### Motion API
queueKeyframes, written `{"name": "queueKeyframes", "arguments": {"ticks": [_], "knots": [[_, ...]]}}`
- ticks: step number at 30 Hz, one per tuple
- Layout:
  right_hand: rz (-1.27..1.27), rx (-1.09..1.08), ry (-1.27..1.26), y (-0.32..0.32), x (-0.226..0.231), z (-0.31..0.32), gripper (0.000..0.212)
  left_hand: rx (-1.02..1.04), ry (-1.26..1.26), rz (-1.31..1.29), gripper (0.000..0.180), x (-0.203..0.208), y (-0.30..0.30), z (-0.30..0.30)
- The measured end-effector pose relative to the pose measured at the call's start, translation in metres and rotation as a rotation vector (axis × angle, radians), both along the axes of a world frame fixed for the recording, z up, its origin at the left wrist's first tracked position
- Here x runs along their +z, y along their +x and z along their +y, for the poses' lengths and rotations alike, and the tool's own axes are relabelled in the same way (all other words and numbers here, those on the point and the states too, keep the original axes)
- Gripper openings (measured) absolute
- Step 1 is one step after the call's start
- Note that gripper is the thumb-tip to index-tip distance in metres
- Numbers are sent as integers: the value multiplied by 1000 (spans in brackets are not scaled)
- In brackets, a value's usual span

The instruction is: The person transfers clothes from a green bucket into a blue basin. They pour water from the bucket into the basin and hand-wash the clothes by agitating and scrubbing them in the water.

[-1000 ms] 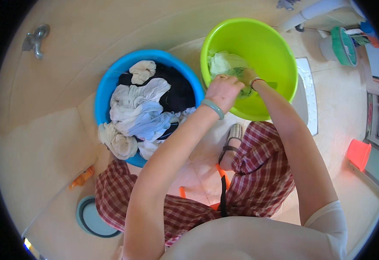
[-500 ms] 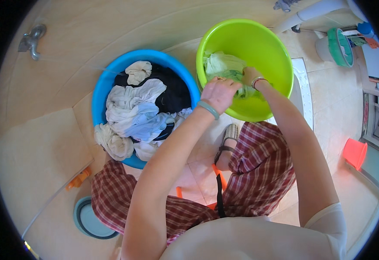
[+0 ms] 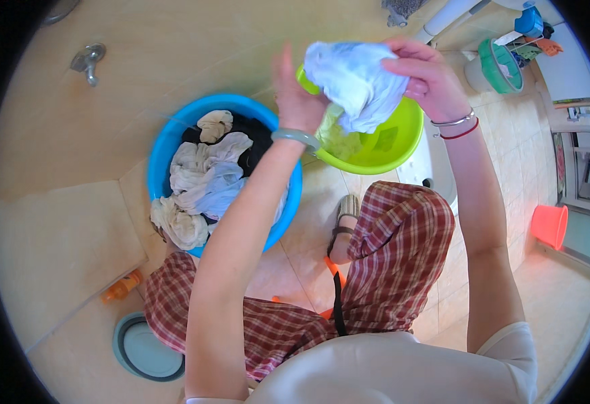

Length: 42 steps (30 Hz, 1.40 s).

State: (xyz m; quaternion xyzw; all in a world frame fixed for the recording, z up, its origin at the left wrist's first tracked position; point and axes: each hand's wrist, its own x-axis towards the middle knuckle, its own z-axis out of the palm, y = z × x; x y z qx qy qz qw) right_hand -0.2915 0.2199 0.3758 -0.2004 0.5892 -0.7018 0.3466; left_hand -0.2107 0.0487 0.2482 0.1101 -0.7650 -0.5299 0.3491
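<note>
My right hand is closed on a bunched pale blue and white cloth, lifted above the bright green basin. My left hand is beside the cloth's left side, blurred, its fingers stretched upward and apparently holding nothing. Under the cloth, something pale green shows inside the green basin, partly hidden. To the left stands a blue tub heaped with white, pale blue and dark laundry.
A tap juts from the wall at upper left. By my left knee are a grey-green basin and an orange bottle. A lined bin stands at upper right, and a red bucket is at far right.
Both hands have come up out of the green basin. The right now holds the pale blue and white cloth high, while the left has moved up and leftward. The view has shifted slightly.
</note>
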Motion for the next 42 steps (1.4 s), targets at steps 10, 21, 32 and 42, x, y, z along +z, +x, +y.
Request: {"name": "queueKeyframes", "arguments": {"ticks": [10, 21, 32, 42], "knots": [[52, 216, -52, 62, 7, -36, 20, -744, 1341, 22, 63, 37, 80, -44], [362, 247, 277, 112, -91, -80, 21, -88, 744, -397, 42, 43, 209, -131], [-174, 59, -173, 139, -107, -133, 13, 28, 638, -30, 34, 58, 220, -154], [-150, 287, 224, 162, -169, -152, 20, -81, 503, -640, 31, -5, 228, -165]]}}
